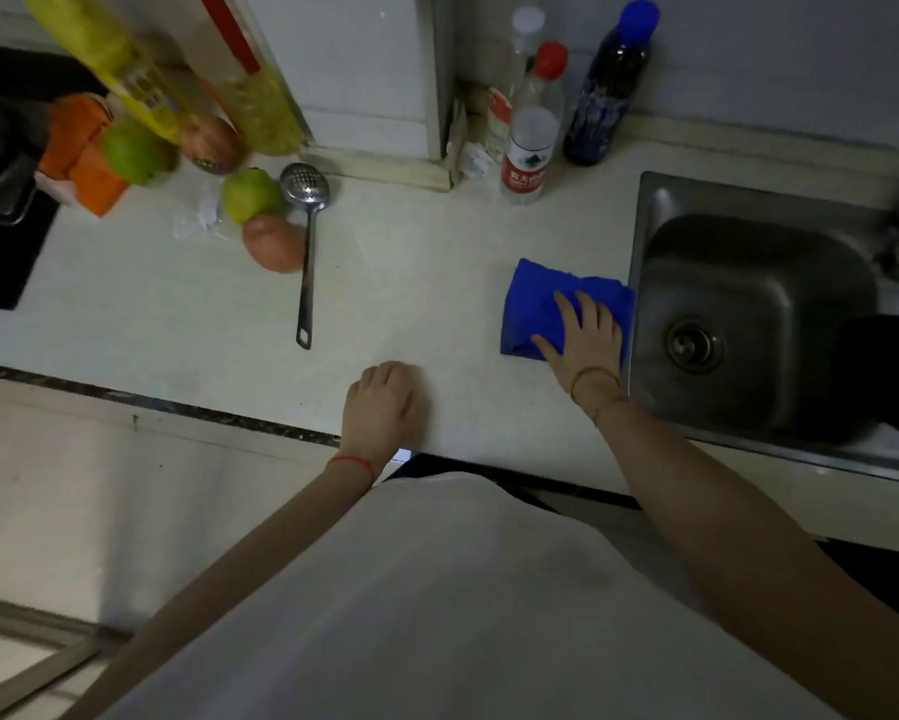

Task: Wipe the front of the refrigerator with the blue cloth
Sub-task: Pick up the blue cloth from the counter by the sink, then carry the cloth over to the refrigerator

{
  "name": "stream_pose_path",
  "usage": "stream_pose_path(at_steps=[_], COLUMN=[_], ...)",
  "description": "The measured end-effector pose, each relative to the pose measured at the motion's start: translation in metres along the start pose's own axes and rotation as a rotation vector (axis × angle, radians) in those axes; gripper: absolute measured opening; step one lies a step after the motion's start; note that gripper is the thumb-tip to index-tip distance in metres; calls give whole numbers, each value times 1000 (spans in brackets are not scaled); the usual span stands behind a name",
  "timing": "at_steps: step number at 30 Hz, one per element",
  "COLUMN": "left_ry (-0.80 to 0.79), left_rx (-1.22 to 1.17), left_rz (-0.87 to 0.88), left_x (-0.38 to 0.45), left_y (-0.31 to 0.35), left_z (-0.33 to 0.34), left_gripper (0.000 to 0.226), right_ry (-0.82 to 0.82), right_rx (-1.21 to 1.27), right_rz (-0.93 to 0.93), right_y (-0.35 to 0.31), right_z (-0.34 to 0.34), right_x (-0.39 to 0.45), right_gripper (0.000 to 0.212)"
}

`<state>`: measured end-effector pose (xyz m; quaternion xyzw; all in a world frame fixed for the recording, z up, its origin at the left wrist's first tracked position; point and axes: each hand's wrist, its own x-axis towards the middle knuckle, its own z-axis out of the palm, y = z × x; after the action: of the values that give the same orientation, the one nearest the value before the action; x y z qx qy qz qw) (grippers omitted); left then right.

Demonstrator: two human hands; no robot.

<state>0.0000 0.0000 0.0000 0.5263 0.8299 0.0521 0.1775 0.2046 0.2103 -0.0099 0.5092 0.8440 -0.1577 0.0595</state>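
My right hand (585, 332) lies flat on the blue cloth (540, 304), fingers spread and nearly straight, pressing it but not yet gripping it. The cloth sits folded on the counter (411, 283), at its right end, touching the rim of the sink (644, 241). My left hand (385, 402) rests near the counter's front edge with fingers loosely curled, holding nothing.

To do this well I should, I think, curl my fingers under the cloth's near edge and gather the whole fold, so that no corner trails into the sink. The refrigerator is not in sight, so I will have to turn away from the counter to reach it.

As for writing: the clear bottle with the red cap (533, 132) by the counter's back edge carries a red label with white characters, too blurred to read. The other bottles' labels are also illegible.
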Motion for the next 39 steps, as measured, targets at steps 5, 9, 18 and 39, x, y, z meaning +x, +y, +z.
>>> stream_pose_path(at_steps=[5, 9, 18, 39], left_ry=[1, 57, 162, 332], left_rx=[21, -66, -473, -1392], left_rz=[-6, -68, -521, -1871], left_x=[-2, -20, -113, -513], left_y=[-2, 2, 21, 159], left_z=[-12, -15, -6, 189], left_gripper=[32, 46, 21, 36], right_ry=[75, 39, -2, -621], right_rx=[-44, -22, 327, 122], right_rz=[29, 5, -191, -523], right_y=[-9, -19, -8, -70], right_z=[2, -2, -6, 75], right_x=[-13, -13, -72, -248], right_gripper=[60, 49, 37, 41])
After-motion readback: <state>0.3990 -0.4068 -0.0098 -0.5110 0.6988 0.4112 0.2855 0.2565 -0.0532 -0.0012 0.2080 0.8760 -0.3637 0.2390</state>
